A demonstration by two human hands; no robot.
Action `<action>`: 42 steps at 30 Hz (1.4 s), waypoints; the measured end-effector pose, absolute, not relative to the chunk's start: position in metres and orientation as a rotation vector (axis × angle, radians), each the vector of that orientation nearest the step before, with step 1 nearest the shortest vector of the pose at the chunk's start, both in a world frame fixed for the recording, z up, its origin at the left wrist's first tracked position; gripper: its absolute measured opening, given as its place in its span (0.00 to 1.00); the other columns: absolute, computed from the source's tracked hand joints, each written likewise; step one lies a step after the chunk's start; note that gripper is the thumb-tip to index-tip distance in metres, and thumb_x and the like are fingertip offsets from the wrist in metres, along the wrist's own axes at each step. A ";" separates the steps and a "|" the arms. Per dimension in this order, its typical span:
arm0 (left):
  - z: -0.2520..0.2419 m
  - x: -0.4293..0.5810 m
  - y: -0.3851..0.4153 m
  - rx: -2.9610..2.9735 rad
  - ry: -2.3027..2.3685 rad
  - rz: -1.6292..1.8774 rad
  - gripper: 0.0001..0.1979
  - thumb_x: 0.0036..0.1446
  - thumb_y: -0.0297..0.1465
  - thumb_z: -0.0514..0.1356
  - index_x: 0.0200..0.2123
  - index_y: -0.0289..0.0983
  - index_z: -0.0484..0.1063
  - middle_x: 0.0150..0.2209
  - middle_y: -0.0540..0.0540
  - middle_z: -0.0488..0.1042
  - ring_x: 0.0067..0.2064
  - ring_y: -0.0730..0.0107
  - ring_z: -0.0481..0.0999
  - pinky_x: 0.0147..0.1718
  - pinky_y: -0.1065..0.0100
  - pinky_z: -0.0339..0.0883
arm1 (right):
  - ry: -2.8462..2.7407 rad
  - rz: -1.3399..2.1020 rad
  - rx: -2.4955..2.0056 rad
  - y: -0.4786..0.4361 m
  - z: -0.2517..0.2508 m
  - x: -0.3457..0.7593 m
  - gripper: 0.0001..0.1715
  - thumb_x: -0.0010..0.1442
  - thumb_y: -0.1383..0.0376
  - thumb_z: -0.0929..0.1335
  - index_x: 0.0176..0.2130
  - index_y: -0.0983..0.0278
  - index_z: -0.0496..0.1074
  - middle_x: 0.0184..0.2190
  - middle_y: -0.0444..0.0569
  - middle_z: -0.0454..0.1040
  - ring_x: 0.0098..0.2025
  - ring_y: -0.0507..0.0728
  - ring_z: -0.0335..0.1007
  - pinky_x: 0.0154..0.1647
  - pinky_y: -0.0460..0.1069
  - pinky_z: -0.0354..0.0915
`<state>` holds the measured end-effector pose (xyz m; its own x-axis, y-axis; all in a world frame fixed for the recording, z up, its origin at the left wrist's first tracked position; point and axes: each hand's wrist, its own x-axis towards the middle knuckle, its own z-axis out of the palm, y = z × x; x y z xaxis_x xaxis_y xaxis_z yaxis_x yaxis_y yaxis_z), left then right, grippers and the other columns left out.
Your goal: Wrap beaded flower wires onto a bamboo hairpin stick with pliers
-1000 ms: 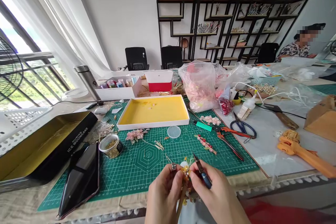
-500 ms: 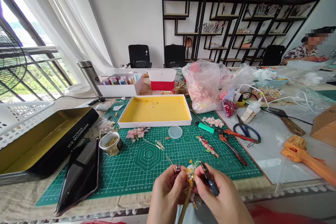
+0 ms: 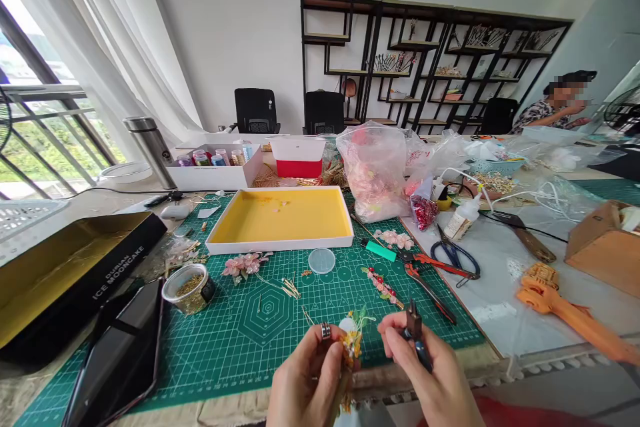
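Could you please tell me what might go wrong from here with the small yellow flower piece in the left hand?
The small pliers in the right hand are close to the yellow flower ornament in the left hand, so a slip might bend or crush its delicate parts. Anything that falls could get lost among the loose gold pins on the green cutting mat. The open pot of gold-coloured bits could spill if knocked.

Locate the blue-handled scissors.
In the head view, the blue-handled scissors lie on the pale work surface just right of the green cutting mat, below the white glue bottle and beside the orange-handled pliers.
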<state>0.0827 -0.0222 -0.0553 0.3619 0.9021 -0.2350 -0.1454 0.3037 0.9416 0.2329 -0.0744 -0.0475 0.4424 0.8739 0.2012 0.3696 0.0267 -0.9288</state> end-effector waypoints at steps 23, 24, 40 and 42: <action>-0.042 0.082 -0.021 0.944 0.883 0.739 0.19 0.52 0.47 0.62 0.32 0.35 0.68 0.24 0.54 0.64 0.25 0.77 0.65 0.25 0.73 0.70 | -1.421 0.238 -1.511 -0.074 -0.051 0.227 0.06 0.66 0.62 0.63 0.36 0.59 0.67 0.30 0.42 0.71 0.30 0.51 0.69 0.32 0.42 0.65; -0.043 0.082 -0.021 0.943 0.882 0.742 0.19 0.53 0.47 0.62 0.31 0.35 0.69 0.24 0.55 0.64 0.25 0.77 0.66 0.25 0.73 0.70 | -1.401 0.246 -1.518 -0.075 -0.052 0.226 0.06 0.65 0.61 0.63 0.37 0.59 0.67 0.31 0.43 0.72 0.32 0.52 0.70 0.33 0.42 0.66; -0.041 0.081 -0.021 0.893 0.851 0.692 0.17 0.55 0.46 0.60 0.31 0.37 0.65 0.23 0.55 0.68 0.23 0.75 0.72 0.25 0.71 0.70 | -1.724 0.107 -1.465 -0.075 -0.056 0.220 0.09 0.61 0.70 0.61 0.41 0.58 0.61 0.32 0.44 0.68 0.32 0.55 0.68 0.32 0.48 0.65; -0.041 0.082 -0.020 0.883 0.834 0.674 0.17 0.56 0.46 0.59 0.31 0.37 0.63 0.23 0.54 0.69 0.24 0.73 0.74 0.25 0.71 0.71 | -1.708 0.118 -1.469 -0.075 -0.054 0.220 0.08 0.62 0.70 0.60 0.40 0.58 0.61 0.31 0.43 0.68 0.32 0.54 0.68 0.32 0.47 0.66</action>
<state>0.0817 -0.0204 -0.0411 0.5122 0.7896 -0.3378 -0.1643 0.4762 0.8639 0.2202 -0.0746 -0.0543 0.0599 0.8456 0.5304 0.7643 0.3029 -0.5692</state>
